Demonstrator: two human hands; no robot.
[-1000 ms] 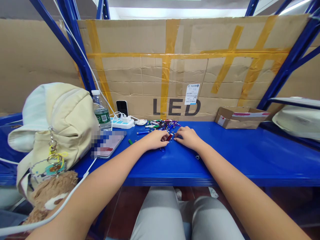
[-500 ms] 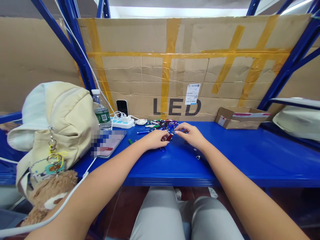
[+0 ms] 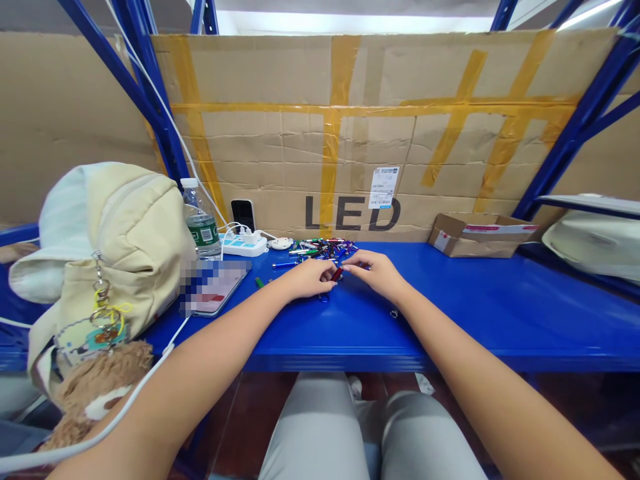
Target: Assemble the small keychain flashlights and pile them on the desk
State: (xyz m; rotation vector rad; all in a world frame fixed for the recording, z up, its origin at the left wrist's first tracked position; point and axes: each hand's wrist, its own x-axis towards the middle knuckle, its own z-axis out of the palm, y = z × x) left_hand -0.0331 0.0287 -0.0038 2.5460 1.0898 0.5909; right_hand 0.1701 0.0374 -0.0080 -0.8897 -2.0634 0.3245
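Note:
A small red metallic tube (image 3: 338, 273) is pinched in the fingers of my left hand (image 3: 315, 276), just above the blue table (image 3: 310, 333). At the tube's upper right end, the fingertips of my right hand (image 3: 375, 270) are closed on it; whether they also hold a tiny part is hidden. Right behind both hands lies a pile of small coloured metallic tubes (image 3: 320, 251), with a blue tube (image 3: 284, 265) at its left edge. Under my left hand a blue ring-like piece (image 3: 324, 299) shows. A small silver clip-like piece (image 3: 394, 313) lies beside my right forearm.
To the left are a cream backpack (image 3: 135, 227), a water bottle (image 3: 203, 230), a flat tablet-like device (image 3: 220, 287) and a power strip (image 3: 245, 245). A phone (image 3: 243, 215) leans against the cardboard wall (image 3: 280, 153). An open cardboard box (image 3: 475, 243) stands at the back right.
My right hand has moved left and slightly down, bringing its fingertips to the end of the red tube. My left hand keeps holding the tube in nearly the same place.

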